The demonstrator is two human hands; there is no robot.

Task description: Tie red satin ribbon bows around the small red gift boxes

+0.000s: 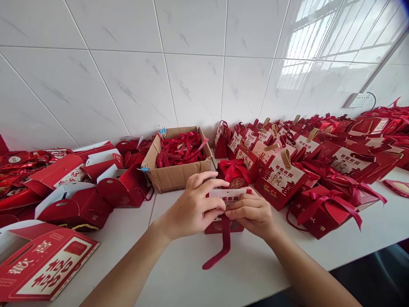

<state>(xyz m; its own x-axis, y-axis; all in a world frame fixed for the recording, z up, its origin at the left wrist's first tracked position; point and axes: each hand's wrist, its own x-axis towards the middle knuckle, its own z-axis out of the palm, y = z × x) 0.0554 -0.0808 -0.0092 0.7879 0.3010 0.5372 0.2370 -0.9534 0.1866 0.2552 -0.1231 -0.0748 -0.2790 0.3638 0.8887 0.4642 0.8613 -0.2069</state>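
Note:
A small red gift box (234, 226) with a white printed panel stands on the white table in front of me. A dark red ribbon (226, 241) hangs down its near side, and its loose end lies on the table. My left hand (195, 205) is at the box's left, thumb and index finger closed near the ribbon, the other fingers raised. On the right side, my right hand (252, 213) grips the top edge with its fingers closed by the ribbon. Just behind stands a red box with a bow (234, 174).
A cardboard box (172, 176) full of red ribbons (182, 147) sits against the tiled wall. Open red boxes (78, 204) lie at left, with a larger red box (47, 264) nearest. Rows of finished gift boxes (277, 181) fill the right. A phone (398, 187) lies at far right.

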